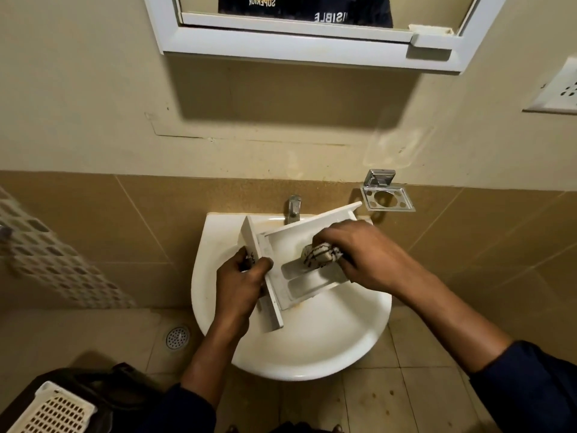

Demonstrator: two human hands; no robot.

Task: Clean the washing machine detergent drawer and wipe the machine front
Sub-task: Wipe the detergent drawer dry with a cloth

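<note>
My left hand (240, 284) clamps the detergent drawer (299, 245) over the sink (312, 348); my right hand (359, 254) pinches a cloth (320, 254) inside it.

Left hand (242, 284) fingers curled, thumb on top in a clamping grip; right hand (363, 256) palm down, fingers bunched closed; both forearms extended forward.

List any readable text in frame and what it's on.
"SUPERIOR": mirrored, on the dark shirt reflected in the mirror.
"ISIBLE": mirrored, same shirt; the word's start is cut off.
Dark marks on the drawer front, by the left hand: too small to read.
Nothing else readable.
</note>
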